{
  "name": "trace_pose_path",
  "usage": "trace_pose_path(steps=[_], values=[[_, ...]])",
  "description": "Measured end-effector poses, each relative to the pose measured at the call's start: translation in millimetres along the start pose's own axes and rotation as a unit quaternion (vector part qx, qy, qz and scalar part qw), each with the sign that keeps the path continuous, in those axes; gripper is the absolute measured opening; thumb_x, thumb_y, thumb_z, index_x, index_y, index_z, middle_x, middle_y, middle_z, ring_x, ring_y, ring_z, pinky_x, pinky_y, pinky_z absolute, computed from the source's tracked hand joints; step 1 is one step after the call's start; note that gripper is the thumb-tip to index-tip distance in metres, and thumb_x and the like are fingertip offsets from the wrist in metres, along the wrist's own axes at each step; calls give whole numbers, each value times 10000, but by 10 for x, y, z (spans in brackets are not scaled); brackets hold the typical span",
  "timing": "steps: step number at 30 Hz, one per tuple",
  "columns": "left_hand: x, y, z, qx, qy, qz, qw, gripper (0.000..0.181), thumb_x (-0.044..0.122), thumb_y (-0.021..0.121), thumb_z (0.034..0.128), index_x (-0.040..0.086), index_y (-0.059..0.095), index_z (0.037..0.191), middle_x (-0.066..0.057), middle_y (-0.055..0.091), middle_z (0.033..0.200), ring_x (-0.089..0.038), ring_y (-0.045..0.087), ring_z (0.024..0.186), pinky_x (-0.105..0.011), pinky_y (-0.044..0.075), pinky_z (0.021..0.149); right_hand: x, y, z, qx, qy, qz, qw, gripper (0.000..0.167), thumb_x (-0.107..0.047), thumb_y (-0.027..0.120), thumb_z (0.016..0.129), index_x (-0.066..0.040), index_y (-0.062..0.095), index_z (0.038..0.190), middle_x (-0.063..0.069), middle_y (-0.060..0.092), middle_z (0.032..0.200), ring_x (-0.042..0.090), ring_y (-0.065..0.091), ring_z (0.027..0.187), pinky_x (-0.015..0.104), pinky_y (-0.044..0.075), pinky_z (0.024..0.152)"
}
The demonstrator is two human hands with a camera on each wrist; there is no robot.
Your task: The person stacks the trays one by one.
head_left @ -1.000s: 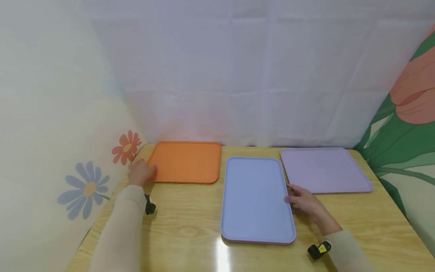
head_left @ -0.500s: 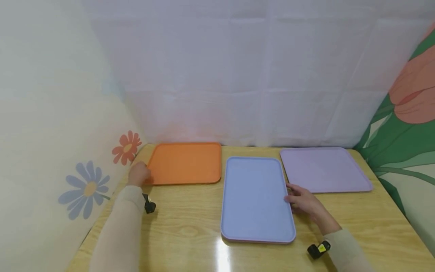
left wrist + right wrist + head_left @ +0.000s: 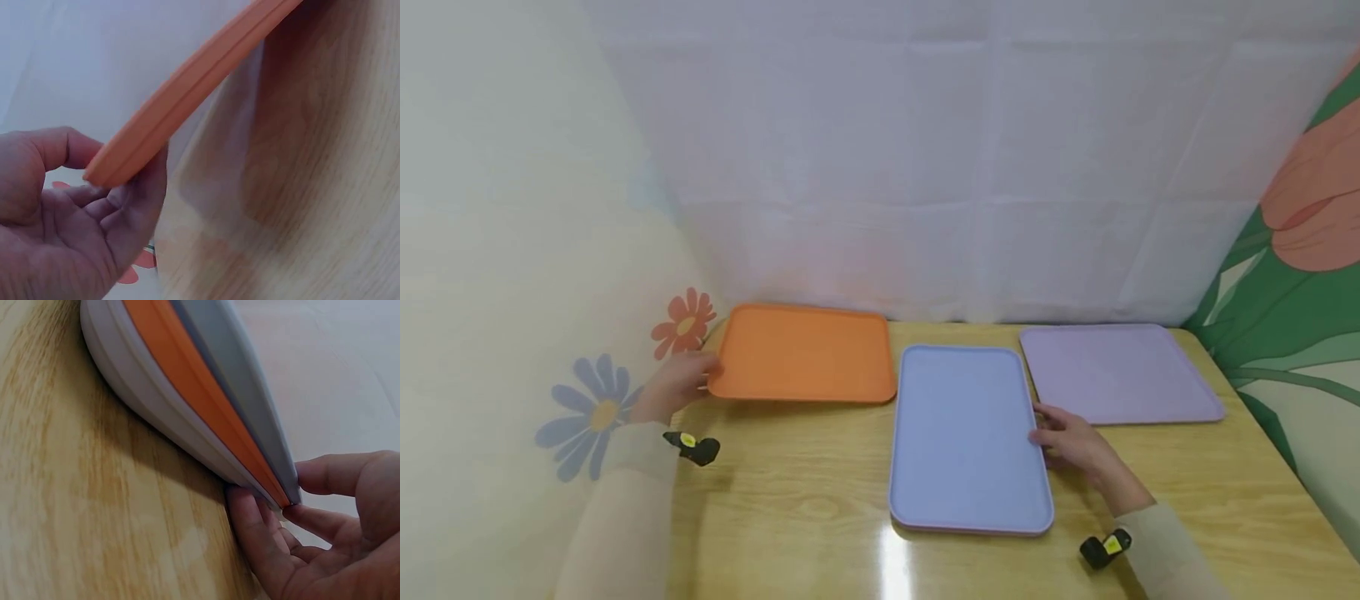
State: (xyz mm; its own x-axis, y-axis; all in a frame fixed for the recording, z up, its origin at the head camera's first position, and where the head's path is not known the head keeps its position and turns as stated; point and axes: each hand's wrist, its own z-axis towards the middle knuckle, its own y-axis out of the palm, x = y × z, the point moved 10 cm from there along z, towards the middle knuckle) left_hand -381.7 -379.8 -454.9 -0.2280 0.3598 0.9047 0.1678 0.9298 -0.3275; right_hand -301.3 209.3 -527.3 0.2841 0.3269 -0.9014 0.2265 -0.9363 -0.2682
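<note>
My left hand [image 3: 676, 383] grips the left edge of an orange tray [image 3: 805, 354], thumb on top and fingers below. In the left wrist view the held end of the tray [image 3: 169, 106] is raised off the table; whether its far end touches the table cannot be made out. My right hand [image 3: 1078, 450] holds the right edge of a stack of trays, with a blue tray [image 3: 970, 437] on top. In the right wrist view an orange tray [image 3: 187, 375] lies under the blue one, above pale purple layers [image 3: 144, 394] at the bottom.
A light purple tray [image 3: 1120, 375] lies at the back right of the wooden table [image 3: 797, 500]. A white cloth [image 3: 850, 167] hangs behind the table. Flower-painted walls stand at the left [image 3: 550, 250] and right [image 3: 1315, 333].
My left hand has moved left and turned, and the orange tray has risen and tilted with it, a shadow now under it. My right hand and the stack stay put.
</note>
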Motion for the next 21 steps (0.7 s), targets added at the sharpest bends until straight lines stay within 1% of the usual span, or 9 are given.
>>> trace_pose_path(steps=[1, 3, 6, 8, 11, 14, 16, 19, 21], values=[[-14, 4, -17, -8, -140, -304, 9994, 165, 72, 499, 987, 110, 610, 871, 77, 548, 866, -95, 572, 852, -253, 554, 737, 1, -2, -1, -9, -8, 11, 10000, 700, -56, 640, 948, 44, 301, 1552, 302, 483, 1345, 330, 583, 1124, 448, 595, 880], [10, 31, -56, -107, -115, -438, 9989, 177, 87, 505, 1013, 10, 617, 1127, -13, 575, 1062, -69, 585, 887, -249, 568, 764, 1, -8, -3, -20, -24, 25, 10000, 702, -58, 645, 946, 48, 303, 1550, 301, 490, 1337, 314, 592, 1105, 446, 596, 876], [47, 69, -96, -162, -21, -574, 9982, 550, 87, 504, 1031, -132, 307, 1495, -213, 453, 1382, -21, 612, 895, -234, 580, 775, 5, -11, -3, -48, -44, 60, 10000, 702, -55, 647, 945, 57, 302, 1546, 310, 497, 1333, 298, 605, 1080, 442, 601, 861], [80, 84, -115, -172, 65, -484, 9987, 726, 101, 485, 1042, -150, 27, 1547, -328, 235, 1543, 21, 599, 907, -218, 576, 791, 1, -17, 3, -37, -16, 25, 10000, 692, -60, 644, 952, 54, 307, 1546, 331, 474, 1372, 322, 603, 1106, 432, 606, 848], [143, 84, -164, -31, 168, -442, 9989, 733, 110, 479, 1043, -146, 11, 1546, -363, 122, 1596, 47, 594, 892, -207, 572, 781, 3, -28, 8, -21, 56, -33, 10000, 667, -89, 628, 974, 47, 314, 1546, 361, 411, 1452, 367, 599, 1159, 415, 609, 834], [213, 81, -235, 143, 313, -416, 9985, 724, 120, 481, 1044, -156, 35, 1543, -366, 158, 1582, 54, 589, 893, -200, 569, 778, 9, -44, 10, 5, 88, -22, 10000, 620, -119, 597, 999, 52, 336, 1536, 360, 433, 1454, 350, 634, 1125, 403, 610, 828], [260, 77, -288, 286, 455, -381, 9978, 700, 128, 485, 1045, -160, 86, 1543, -336, 286, 1523, 55, 591, 898, -193, 566, 783, -3, -57, 10, 13, 13, 57, 10000, 587, -119, 571, 1014, 74, 347, 1521, 350, 503, 1396, 298, 666, 1051, 399, 612, 817], [322, 75, -386, 469, 677, -474, 9955, 664, 135, 494, 1048, -164, 154, 1534, -118, 552, 1326, 38, 610, 909, -189, 566, 790, -61, -98, 0, 100, -202, 153, 9996, 538, -99, 548, 1023, 106, 375, 1489, 289, 627, 1237, 218, 681, 929, 375, 615, 771], [356, 84, -454, 579, 836, -719, 9922, 620, 125, 502, 1047, -160, 216, 1518, 58, 630, 1140, 20, 627, 911, -189, 566, 790, -128, -129, -12, 176, -396, 124, 9990, 520, -93, 540, 1021, 125, 389, 1469, 235, 665, 1143, 191, 679, 875, 353, 610, 741]])
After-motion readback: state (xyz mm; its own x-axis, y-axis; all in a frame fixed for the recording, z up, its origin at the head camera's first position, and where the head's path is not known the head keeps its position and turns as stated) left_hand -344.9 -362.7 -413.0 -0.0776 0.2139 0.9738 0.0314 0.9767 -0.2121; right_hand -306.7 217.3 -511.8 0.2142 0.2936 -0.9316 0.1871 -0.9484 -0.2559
